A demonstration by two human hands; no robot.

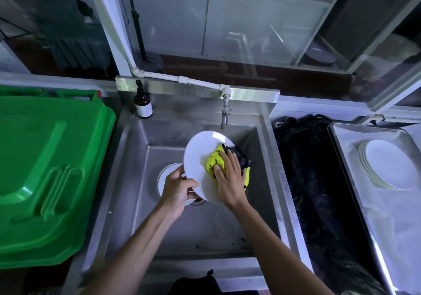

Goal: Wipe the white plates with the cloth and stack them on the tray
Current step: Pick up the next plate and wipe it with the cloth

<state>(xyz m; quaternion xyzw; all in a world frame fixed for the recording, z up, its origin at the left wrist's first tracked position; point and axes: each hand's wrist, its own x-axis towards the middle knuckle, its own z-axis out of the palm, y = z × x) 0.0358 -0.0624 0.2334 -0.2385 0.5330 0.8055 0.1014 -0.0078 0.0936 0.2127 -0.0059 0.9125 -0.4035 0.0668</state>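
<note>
Plate point(200, 158) sat tilted over the sink point(262, 180), its lower edge pinched by our left hand point(178, 188); under our right hand's point(230, 180) pressed-together fingers lay the cloth point(215, 161), best swept firmly rim to rim

head view | looks down, close, over sink point(136, 180) (wide-angle)

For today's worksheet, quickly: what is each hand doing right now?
Left hand: grips the white plate by its lower edge.
Right hand: presses the yellow-green cloth flat against that plate.
</note>
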